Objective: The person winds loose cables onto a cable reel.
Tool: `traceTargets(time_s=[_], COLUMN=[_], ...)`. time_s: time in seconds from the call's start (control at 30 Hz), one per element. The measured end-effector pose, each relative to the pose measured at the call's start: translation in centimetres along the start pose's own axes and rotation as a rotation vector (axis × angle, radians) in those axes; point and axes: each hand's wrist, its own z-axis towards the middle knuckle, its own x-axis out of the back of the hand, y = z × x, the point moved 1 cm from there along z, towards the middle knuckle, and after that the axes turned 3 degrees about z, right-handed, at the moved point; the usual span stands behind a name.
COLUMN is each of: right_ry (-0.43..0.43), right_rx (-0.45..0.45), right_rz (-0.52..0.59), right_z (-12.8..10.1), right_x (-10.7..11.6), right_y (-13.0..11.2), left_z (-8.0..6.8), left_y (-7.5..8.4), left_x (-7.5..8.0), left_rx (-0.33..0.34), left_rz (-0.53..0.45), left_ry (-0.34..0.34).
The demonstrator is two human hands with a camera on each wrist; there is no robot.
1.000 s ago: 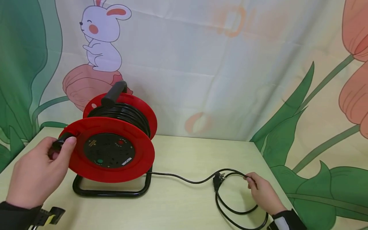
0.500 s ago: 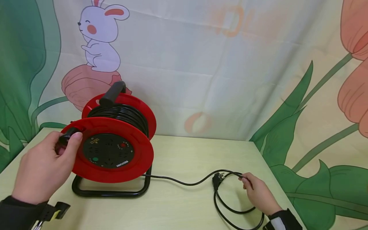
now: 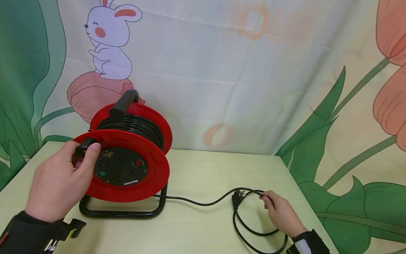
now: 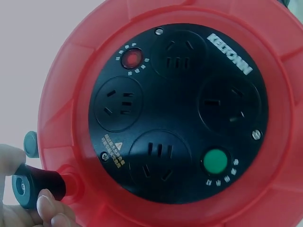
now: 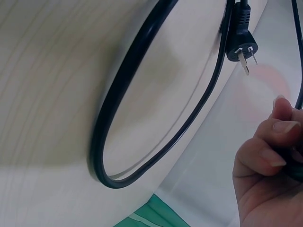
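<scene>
A red cable reel [image 3: 155, 165] with black cord wound between its two discs stands on a black tube frame [image 3: 127, 213] at the left. My left hand [image 3: 60, 180] grips the black crank knob [image 4: 40, 187] on the front disc, at its upper left. From the reel's underside a black power cord [image 3: 203, 204] runs right across the table to my right hand [image 3: 282, 211], which pinches it between thumb and fingers. Looped cord lies below that hand, and the plug [image 5: 241, 45] with metal prongs hangs at the loop's top.
The pale wooden table [image 3: 190, 236] ends against a cloth backdrop [image 3: 206, 88] printed with a rabbit, leaves and tulips. A dark carrying handle [image 3: 123, 103] sits over the reel. The front disc bears a black socket panel [image 4: 180, 109] with red and green buttons.
The crank knob and my left hand have moved up and right as the front disc turned clockwise. My right hand, still holding the cord, and the plug have shifted slightly left towards the reel.
</scene>
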Motion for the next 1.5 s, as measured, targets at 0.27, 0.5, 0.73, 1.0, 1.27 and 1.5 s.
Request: traceTargets(time_s=[0.27,0.5,0.73,1.0,1.27,1.5], right_ry=[-0.005,-0.008,-0.018,-0.021,-0.017,-0.014], right_rx=[0.001,0.000,-0.002,0.005,0.010,0.028], right_rz=[0.004,0.010,0.010,0.008,0.019,0.002], right_z=[0.0,0.2,0.1,0.2,0.1,0.0], right_x=[-0.2,-0.6,-0.8,-1.1,-1.5,-1.9], right_y=[-0.3,-0.4,-0.9,-1.1,-1.1,-1.1], left_z=[0.1,0.3,0.4,0.3,0.1,-0.1], left_y=[1.0,1.7,2.5,3.4,4.2,4.6], left_x=[-0.1,-0.3,-0.7,-1.3,-1.7,-2.3], left_rx=[-0.022,-0.042,-0.082,-0.123,-0.150,-0.169], left_rz=[-0.001,-0.009,-0.021,-0.028,-0.027,-0.033], left_ry=[-0.007,-0.029,-0.034,-0.028,-0.023,-0.007])
